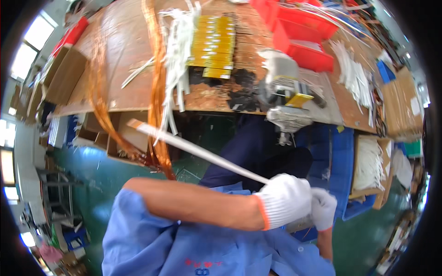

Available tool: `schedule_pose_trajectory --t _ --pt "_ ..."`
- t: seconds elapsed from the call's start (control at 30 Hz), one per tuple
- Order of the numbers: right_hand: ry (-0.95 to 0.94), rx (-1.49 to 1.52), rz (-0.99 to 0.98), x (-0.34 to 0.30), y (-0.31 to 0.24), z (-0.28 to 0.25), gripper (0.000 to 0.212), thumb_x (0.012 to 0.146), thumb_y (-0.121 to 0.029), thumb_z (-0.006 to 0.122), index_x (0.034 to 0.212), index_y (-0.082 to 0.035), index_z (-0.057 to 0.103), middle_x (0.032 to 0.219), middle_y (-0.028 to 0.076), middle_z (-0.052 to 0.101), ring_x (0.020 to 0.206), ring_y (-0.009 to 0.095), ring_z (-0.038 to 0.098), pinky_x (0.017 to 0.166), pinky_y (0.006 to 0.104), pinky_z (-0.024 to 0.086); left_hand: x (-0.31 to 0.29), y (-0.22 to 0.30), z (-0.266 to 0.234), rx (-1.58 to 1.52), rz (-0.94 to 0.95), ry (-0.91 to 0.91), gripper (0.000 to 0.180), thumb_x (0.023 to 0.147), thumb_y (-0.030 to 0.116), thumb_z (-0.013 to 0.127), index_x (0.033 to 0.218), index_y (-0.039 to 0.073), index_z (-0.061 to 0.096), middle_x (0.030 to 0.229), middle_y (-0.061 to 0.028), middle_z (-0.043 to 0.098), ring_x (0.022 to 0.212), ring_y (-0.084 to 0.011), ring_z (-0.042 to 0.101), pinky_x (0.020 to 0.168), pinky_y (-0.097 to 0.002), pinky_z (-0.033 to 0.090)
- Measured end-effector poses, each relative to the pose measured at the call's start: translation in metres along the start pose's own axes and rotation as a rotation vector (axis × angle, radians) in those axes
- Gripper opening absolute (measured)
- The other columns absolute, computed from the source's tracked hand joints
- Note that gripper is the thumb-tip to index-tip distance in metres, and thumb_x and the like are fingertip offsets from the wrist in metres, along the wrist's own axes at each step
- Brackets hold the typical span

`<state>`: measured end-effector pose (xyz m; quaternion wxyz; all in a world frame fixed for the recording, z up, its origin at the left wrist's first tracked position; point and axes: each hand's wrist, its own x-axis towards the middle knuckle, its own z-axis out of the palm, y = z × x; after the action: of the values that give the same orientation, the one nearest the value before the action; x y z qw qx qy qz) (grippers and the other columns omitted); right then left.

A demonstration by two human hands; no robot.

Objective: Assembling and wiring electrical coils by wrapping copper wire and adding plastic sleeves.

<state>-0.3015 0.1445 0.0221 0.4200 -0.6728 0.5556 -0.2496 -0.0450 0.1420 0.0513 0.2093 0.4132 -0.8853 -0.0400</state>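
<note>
Worn wooden workbench [129, 50], green floor [87, 170]

both hands are covered by white knitted work gloves, the left hand [286, 199] and the right hand [323, 208] each finished at the wrist with a thin orange-red cuff edge. a light blue short-sleeved work shirt [184, 248] is worn, buttoned down the front with small pale buttons, and small red and blue embroidered markings are seen on the chest, too blurred to be made out. dark navy trousers [248, 152] are worn below, and the forearms are left bare between the sleeves and the glove cuffs.
</note>
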Motion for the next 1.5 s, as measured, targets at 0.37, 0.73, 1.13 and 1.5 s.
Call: schedule_pose_trajectory --t 0.37,0.73,1.13,1.5 --pt "-0.062 -0.369 -0.978 0.247 -0.179 -0.043 0.017 0.096 -0.006 0.081 0.113 -0.005 0.082 0.092 0.010 0.076 0.082 0.027 0.074 0.074 0.0391 0.059 0.026 -0.103 -0.106 -0.093 -0.678 0.271 0.023 0.105 0.007 0.074 0.128 0.005 0.077 0.089 -0.0204 0.078 0.075 -0.0333 0.081 0.067 -0.0381 0.060" --pt "-0.098 -0.386 -0.670 0.227 -0.117 -0.003 0.017 0.092 -0.004 0.082 0.109 -0.003 0.080 0.092 0.016 0.072 0.083 0.039 0.074 0.073 0.0463 0.059 0.034 -0.081 -0.016 -0.124 -0.663 0.161 0.048 0.102 0.012 0.074 0.146 -0.005 0.065 0.069 -0.0172 0.070 0.050 -0.0331 0.070 0.048 -0.0456 0.054" --pt "-0.084 -0.368 -0.711 0.230 -0.112 -0.008 0.018 0.092 -0.003 0.080 0.111 -0.004 0.081 0.090 0.013 0.069 0.077 0.034 0.073 0.067 0.0436 0.058 0.033 -0.137 0.040 -0.678 -0.667 0.818 0.034 0.083 -0.001 0.092 0.115 0.005 0.084 0.089 -0.0072 0.068 0.078 -0.0216 0.065 0.071 -0.0334 0.054" --pt "-0.156 -0.313 -0.563 0.229 -0.116 -0.013 0.019 0.095 -0.002 0.079 0.113 0.000 0.081 0.091 0.017 0.073 0.079 0.036 0.075 0.070 0.0425 0.059 0.015 -0.103 0.011 -0.364 -0.642 0.408 0.069 0.096 0.003 0.079 0.162 0.003 0.059 0.072 -0.0112 0.069 0.054 -0.0232 0.070 0.053 -0.0347 0.056"
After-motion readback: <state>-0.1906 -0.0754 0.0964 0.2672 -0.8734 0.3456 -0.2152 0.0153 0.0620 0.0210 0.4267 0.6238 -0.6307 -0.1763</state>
